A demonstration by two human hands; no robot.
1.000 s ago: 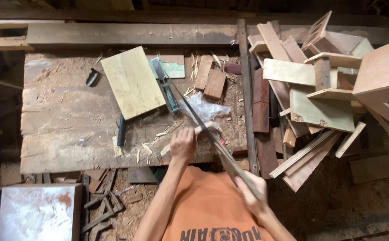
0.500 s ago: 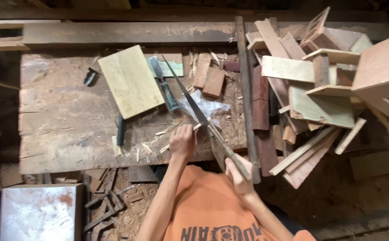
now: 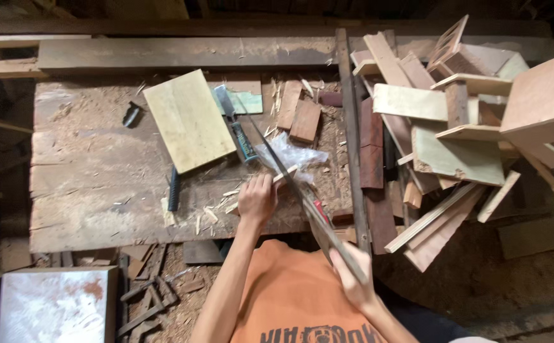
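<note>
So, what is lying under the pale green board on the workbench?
Under the pale green board lie the workbench and part of a dark tool handle. The handle's upper end is covered by the board, so it cannot be seen.

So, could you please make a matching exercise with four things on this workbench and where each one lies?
Things:
1. handsaw
2. pale board
3. left hand
4. pile of offcuts

Places:
A. heaped at the right of the bench
B. flat on the bench, left of the chisel
C. pressing a small wood strip
D. held in the right hand, slanting across the bench edge

Pairs: 1-D, 2-B, 3-C, 4-A
</note>
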